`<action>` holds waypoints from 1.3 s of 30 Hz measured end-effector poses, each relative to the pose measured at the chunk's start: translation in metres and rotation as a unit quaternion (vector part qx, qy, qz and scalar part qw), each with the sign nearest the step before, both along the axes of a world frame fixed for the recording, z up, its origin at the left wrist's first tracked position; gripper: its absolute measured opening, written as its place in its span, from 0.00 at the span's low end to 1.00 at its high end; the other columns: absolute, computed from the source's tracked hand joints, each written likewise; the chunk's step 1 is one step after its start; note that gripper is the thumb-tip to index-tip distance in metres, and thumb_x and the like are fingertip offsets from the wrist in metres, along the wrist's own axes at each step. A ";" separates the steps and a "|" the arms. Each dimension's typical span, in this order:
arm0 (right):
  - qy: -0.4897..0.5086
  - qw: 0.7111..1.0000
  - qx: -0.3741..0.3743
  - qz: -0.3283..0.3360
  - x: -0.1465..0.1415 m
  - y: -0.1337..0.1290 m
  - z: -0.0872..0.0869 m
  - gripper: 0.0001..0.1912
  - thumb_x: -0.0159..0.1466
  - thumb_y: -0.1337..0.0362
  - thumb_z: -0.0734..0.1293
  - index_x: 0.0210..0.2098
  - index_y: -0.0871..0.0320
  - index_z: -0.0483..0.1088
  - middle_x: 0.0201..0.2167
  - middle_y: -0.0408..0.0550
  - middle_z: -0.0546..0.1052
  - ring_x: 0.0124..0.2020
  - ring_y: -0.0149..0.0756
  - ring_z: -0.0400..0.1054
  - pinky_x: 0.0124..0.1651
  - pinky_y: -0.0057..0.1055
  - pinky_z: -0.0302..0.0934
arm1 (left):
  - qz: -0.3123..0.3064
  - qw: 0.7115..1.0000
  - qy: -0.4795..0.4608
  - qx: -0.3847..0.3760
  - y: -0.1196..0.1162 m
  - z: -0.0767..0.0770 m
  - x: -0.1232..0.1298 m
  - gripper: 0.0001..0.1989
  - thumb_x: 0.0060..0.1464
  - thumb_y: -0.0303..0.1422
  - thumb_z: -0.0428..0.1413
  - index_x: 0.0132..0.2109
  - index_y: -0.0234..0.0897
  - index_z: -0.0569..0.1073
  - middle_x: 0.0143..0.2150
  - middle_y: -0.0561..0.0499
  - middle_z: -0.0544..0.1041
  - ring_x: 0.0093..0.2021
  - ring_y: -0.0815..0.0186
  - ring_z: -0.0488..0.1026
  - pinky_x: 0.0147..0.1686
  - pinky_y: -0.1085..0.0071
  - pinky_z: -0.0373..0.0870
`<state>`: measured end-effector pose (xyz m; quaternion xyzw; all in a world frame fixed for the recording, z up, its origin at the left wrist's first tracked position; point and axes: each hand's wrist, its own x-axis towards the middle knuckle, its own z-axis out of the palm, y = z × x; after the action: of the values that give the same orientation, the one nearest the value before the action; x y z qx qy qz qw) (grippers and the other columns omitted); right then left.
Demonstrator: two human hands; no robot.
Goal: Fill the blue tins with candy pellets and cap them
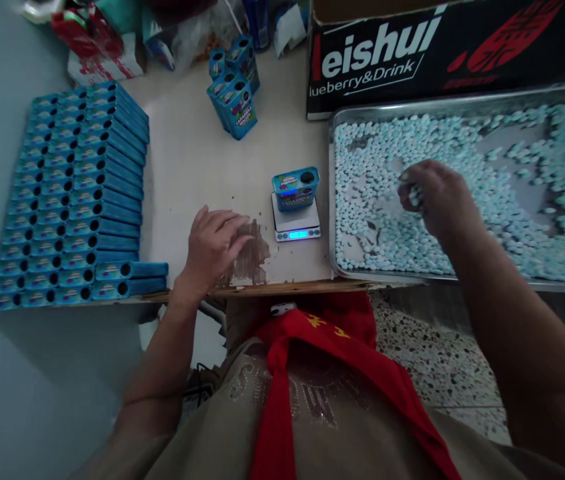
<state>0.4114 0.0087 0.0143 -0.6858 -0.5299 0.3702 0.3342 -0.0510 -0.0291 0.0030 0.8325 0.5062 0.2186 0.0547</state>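
My right hand (435, 195) is over the metal tray (333, 200), its fingers curled round several pale blue candies. Many more of these small candies (427, 143) are spread across the tray. Left of the tray stands a small digital scale (298, 227) with a lit blue display. One blue candy box (296, 193) with a dark round hole in its top rests on the scale. My left hand (216, 241) lies near the table edge, left of the scale, fingers apart and holding nothing.
Stacked blue boxes (77, 193) fill the table's left side against the wall. Several more boxes (235, 100) stand at the back. A black carton (442, 53) sits behind the tray. Red packaging (87, 33) and plastic bags lie at the back left. The table's front edge (282, 288) is worn.
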 end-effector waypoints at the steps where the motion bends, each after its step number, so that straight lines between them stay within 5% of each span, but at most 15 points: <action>1: 0.074 0.997 0.000 -0.006 0.001 0.002 0.004 0.17 0.69 0.42 0.67 0.35 0.46 0.63 0.30 0.49 0.72 0.31 0.45 0.58 0.37 0.41 0.52 | 0.007 1.000 -0.030 0.001 0.004 -0.003 0.003 0.17 0.67 0.34 0.74 0.61 0.50 0.88 0.58 0.45 0.90 0.60 0.45 0.87 0.76 0.36 0.76; 4: 0.157 0.987 0.007 0.022 -0.002 0.003 0.012 0.23 0.65 0.38 0.65 0.30 0.46 0.55 0.29 0.48 0.69 0.31 0.42 0.50 0.36 0.40 0.47 | 0.015 0.990 -0.139 -0.010 0.019 -0.010 0.016 0.19 0.66 0.35 0.75 0.62 0.47 0.87 0.57 0.46 0.91 0.58 0.49 0.89 0.67 0.47 0.85; 7: 0.162 0.986 0.018 0.015 -0.014 0.003 0.017 0.20 0.68 0.45 0.61 0.28 0.48 0.52 0.28 0.45 0.65 0.29 0.38 0.47 0.37 0.41 0.48 | 0.019 0.973 -0.228 -0.028 0.031 -0.016 0.031 0.27 0.63 0.33 0.77 0.67 0.45 0.84 0.59 0.45 0.90 0.58 0.52 0.89 0.65 0.54 0.86; 11: 0.109 0.993 -0.016 -0.038 -0.031 0.008 0.013 0.24 0.78 0.55 0.49 0.32 0.50 0.68 0.28 0.41 0.68 0.26 0.33 0.42 0.36 0.41 0.48 | 0.022 0.964 -0.260 -0.060 0.042 -0.024 0.049 0.37 0.61 0.33 0.80 0.73 0.47 0.79 0.63 0.44 0.89 0.62 0.52 0.88 0.70 0.52 0.83; 16: 0.085 0.994 0.040 0.061 -0.038 0.021 -0.009 0.32 0.81 0.33 0.56 0.48 0.47 0.83 0.34 0.47 0.79 0.26 0.35 0.47 0.33 0.37 0.47 | 0.040 0.953 -0.291 -0.071 0.052 -0.038 0.068 0.42 0.62 0.41 0.81 0.77 0.48 0.73 0.68 0.41 0.86 0.67 0.48 0.85 0.72 0.46 0.82; 20: 0.146 0.982 0.074 0.092 -0.045 0.037 -0.018 0.36 0.77 0.27 0.54 0.45 0.47 0.78 0.37 0.53 0.77 0.29 0.42 0.52 0.35 0.39 0.48 | 0.038 0.941 -0.329 -0.072 0.065 -0.050 0.091 0.40 0.61 0.40 0.82 0.73 0.49 0.75 0.70 0.41 0.85 0.69 0.47 0.84 0.72 0.45 0.82; 23: 0.153 0.983 0.076 0.070 -0.063 0.051 -0.008 0.38 0.74 0.22 0.55 0.44 0.46 0.75 0.36 0.52 0.73 0.30 0.43 0.53 0.36 0.41 0.49 | 0.028 0.930 -0.356 -0.082 0.075 -0.056 0.106 0.31 0.60 0.35 0.82 0.65 0.46 0.79 0.63 0.45 0.87 0.62 0.52 0.88 0.68 0.52 0.85; 26: 0.174 0.979 0.094 0.042 -0.090 0.062 0.011 0.40 0.70 0.17 0.55 0.45 0.44 0.73 0.36 0.51 0.71 0.32 0.46 0.57 0.35 0.41 0.52 | 0.007 0.919 -0.384 -0.096 0.079 -0.054 0.117 0.24 0.61 0.33 0.80 0.60 0.46 0.81 0.56 0.49 0.88 0.54 0.57 0.89 0.60 0.59 0.88; 32: 0.233 0.964 0.117 -0.056 -0.144 0.065 0.043 0.39 0.73 0.16 0.54 0.44 0.43 0.70 0.38 0.52 0.72 0.40 0.51 0.69 0.39 0.45 0.66 | 0.007 0.928 -0.366 -0.074 0.069 -0.035 0.127 0.24 0.60 0.30 0.79 0.59 0.47 0.81 0.56 0.50 0.88 0.55 0.57 0.87 0.59 0.58 0.88; 39: 0.188 0.967 0.171 -0.011 -0.164 0.055 0.034 0.42 0.75 0.15 0.53 0.51 0.42 0.76 0.41 0.55 0.75 0.44 0.55 0.72 0.44 0.50 0.73 | 0.005 0.929 -0.362 -0.071 0.061 -0.028 0.130 0.24 0.60 0.30 0.80 0.58 0.46 0.82 0.54 0.50 0.88 0.54 0.56 0.87 0.57 0.59 0.87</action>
<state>0.2470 0.0635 0.0479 -0.5426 -0.5049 0.3928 0.5443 0.0793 0.0315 -0.0247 0.6882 0.4702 0.4687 0.2925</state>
